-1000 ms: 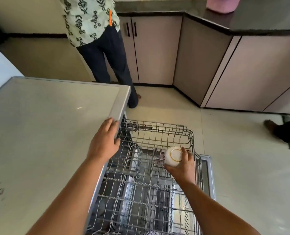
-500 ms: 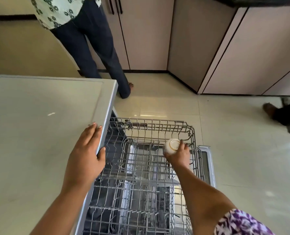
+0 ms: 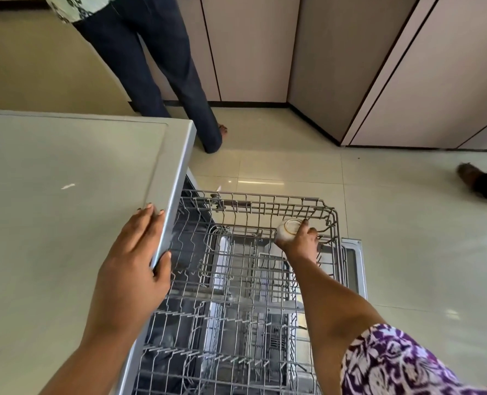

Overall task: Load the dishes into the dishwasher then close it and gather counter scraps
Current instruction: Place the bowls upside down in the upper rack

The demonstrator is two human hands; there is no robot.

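While your right hand lowers the small white bowl with a thin gold ring on its base into the far right corner of the grey wire upper rack, you are in the loading step, and by the look of the racks it is early in it: I can make out no other dish clearly through the wires. Your fingers curl round the bowl from the near side, holding it upside down, base up, just below the rack's far rail; whether it already rests on the wires cannot be told. Your left hand lies flat on the pale grey top of the dishwasher, fingers straight, thumb hooked over the metal front edge, holding nothing and seemingly bracing you. Next, you probably need to seat the bowl so it sits steady between the tines, then loosen your fingers and draw the hand out upward without catching the rail. Closing the open dishwasher door and gathering scraps are not yet begun.
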